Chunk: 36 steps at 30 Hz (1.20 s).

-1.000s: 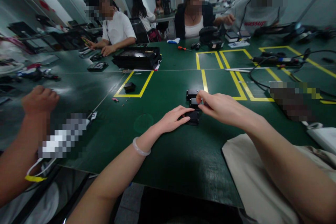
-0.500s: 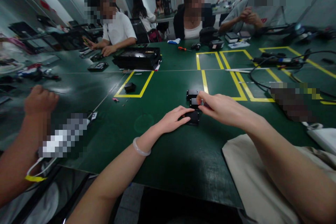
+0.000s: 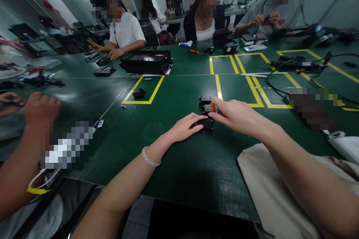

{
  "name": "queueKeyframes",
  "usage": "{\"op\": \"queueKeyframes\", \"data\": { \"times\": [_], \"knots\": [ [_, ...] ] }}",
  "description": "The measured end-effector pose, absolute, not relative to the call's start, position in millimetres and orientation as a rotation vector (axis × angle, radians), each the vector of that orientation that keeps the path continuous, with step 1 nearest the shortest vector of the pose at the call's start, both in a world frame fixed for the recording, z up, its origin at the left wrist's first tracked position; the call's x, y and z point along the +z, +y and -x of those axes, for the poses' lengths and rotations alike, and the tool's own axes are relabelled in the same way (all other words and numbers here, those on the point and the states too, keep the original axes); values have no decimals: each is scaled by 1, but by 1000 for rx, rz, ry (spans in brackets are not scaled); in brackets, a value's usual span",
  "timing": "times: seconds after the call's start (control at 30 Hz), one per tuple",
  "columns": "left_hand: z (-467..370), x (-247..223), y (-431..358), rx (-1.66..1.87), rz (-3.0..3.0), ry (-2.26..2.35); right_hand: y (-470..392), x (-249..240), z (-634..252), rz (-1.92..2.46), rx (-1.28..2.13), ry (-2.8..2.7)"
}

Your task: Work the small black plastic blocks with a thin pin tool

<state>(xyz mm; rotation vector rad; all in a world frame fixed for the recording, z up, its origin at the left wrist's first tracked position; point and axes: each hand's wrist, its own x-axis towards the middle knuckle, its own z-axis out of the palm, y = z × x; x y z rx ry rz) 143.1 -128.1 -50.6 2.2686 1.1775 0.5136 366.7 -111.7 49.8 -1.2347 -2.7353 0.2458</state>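
A row of small black box-like parts stands on the green table (image 3: 179, 164) in front of me. My left hand (image 3: 186, 127), with a pale bangle at the wrist, has its thumb and fingers around the nearest black part (image 3: 206, 126), steadying it on the tabletop. My right hand (image 3: 231, 114) is closed in a pinch just above the middle black part (image 3: 206, 109). A tiny glint shows at those fingertips, but what they grip is too small to make out. The farthest black part (image 3: 205, 99) lies just beyond, partly beside my right knuckles.
Yellow tape outlines (image 3: 255, 105) mark the table. Another black part (image 3: 138, 92) sits inside one at left. A big black case (image 3: 147, 62), an orange screwdriver (image 3: 196, 52) and cables (image 3: 269, 82) lie farther back. A co-worker's arm (image 3: 42, 108) is on the left; others sit opposite.
My right fingertips have shifted very slightly left; my left hand stays put. At left, another hand has come into view, and the person at far right now holds up a small dark object.
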Motion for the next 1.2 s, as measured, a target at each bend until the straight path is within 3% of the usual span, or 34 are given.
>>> {"op": "queueKeyframes", "data": {
  "times": [1.0,1.2],
  "knots": [
    [-143,-50,-127,510,-2260,1166,-112,49,-370,1151,351,-2741],
    [-143,-52,-127,519,-2256,1163,-111,47,-367,1280,175,-2718]
  ]
}}
